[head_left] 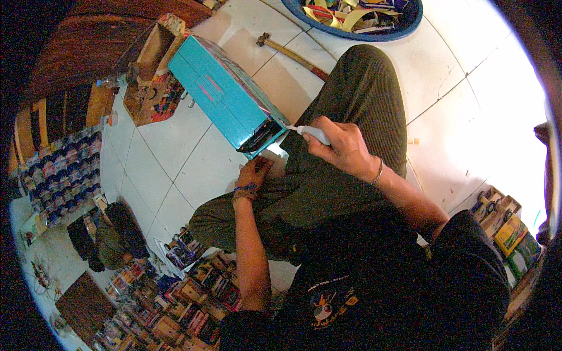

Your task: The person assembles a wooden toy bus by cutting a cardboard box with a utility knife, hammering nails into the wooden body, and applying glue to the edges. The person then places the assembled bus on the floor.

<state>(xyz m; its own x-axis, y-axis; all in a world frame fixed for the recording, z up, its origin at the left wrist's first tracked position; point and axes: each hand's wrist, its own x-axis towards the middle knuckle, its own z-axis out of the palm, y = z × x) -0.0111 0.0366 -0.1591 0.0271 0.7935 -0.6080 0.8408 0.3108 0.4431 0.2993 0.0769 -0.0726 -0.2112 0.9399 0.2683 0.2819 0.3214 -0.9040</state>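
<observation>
A long teal box (219, 96) lies slanted in front of my crossed legs, its near end dark and partly open. My right hand (342, 146) is closed around a white, bulbous-handled tool (316, 134) with a narrow tip. That tip meets the right corner of the box's near end; its exact kind is unclear. Below the same end, my left hand (256, 174) has curled fingers against the box's lower edge, partly hidden from view. A pale, whitish patch (276, 153) shows between my left hand and my trouser leg.
A hammer (293, 55) lies on the tiles beyond my knee. At the top stands a blue basin (363, 36) holding scraps. An open wooden box (155, 76) is left of the teal box. Many small wooden items (175, 304) crowd the lower left; another person (120, 234) sits there.
</observation>
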